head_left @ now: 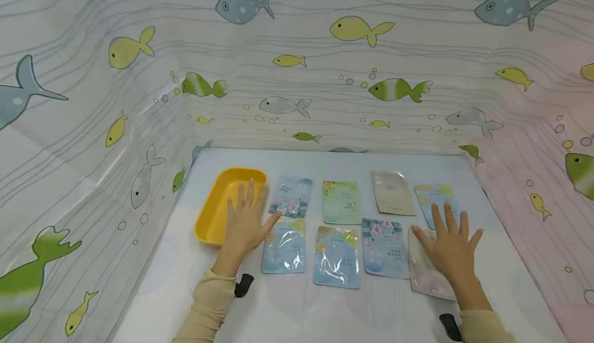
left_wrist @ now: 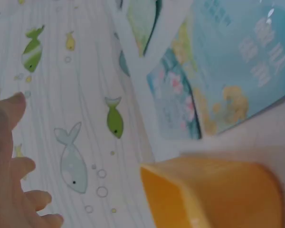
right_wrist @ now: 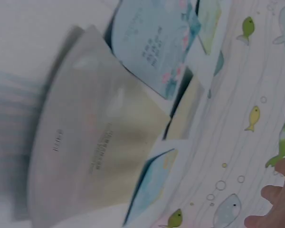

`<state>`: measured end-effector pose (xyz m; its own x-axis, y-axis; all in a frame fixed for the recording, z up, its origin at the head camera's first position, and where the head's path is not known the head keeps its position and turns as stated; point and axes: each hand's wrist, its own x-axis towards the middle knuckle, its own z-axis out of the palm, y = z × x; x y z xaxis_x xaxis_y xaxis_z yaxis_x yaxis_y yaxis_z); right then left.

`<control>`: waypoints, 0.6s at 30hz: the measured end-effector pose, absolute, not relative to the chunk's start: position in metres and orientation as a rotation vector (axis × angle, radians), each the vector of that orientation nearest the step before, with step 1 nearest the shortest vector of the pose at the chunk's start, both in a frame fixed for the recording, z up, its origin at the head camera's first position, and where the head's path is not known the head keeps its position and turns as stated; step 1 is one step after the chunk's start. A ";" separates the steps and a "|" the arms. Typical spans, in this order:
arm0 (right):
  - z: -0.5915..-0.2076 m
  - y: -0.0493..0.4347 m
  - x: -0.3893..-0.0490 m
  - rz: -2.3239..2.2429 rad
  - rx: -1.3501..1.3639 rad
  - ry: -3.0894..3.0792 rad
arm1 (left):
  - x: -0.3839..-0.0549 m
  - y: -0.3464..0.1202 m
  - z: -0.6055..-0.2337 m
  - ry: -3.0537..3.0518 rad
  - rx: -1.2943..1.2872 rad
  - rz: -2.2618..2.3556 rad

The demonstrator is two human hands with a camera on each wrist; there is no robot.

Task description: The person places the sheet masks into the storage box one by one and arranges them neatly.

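Both hands are held out with fingers spread, and neither holds anything. My left hand [head_left: 246, 224] overlaps the right side of a yellow plastic tray [head_left: 202, 229], its thumb pointing toward a blue floral sheet-mask packet [head_left: 290, 193] and a blue-and-yellow one [head_left: 284, 250]. In the left wrist view the fingers [left_wrist: 19, 171] show at the left edge, apart from the tray [left_wrist: 232, 185]. My right hand [head_left: 450, 250] covers part of a pale pinkish packet [head_left: 424, 278]; its fingertips reach toward a blue-and-yellow packet [head_left: 429, 193]. The pale packet [right_wrist: 90, 137] fills much of the right wrist view.
Other flat packets lie in two rows: green [head_left: 341, 203], beige [head_left: 394, 196], blue-and-yellow [head_left: 336, 263] and blue with pink flowers [head_left: 385, 250]. They rest on a white table [head_left: 315, 312]. Fish-printed sheeting [head_left: 320, 85] encloses the back and both sides.
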<state>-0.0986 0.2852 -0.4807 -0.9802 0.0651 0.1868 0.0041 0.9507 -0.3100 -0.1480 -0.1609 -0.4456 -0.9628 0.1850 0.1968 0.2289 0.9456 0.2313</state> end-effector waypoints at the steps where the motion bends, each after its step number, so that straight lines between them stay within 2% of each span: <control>1: -0.486 0.285 -0.096 0.467 -0.059 -2.915 | -0.144 -0.159 -0.452 -2.901 -0.314 -0.413; 9: -0.524 0.287 -0.071 0.506 -0.168 -2.946 | -0.114 -0.151 -0.506 -2.665 -0.263 -0.586; 18: -0.532 0.292 -0.058 0.525 -0.329 -3.015 | -0.101 -0.142 -0.534 -2.516 -0.331 -0.602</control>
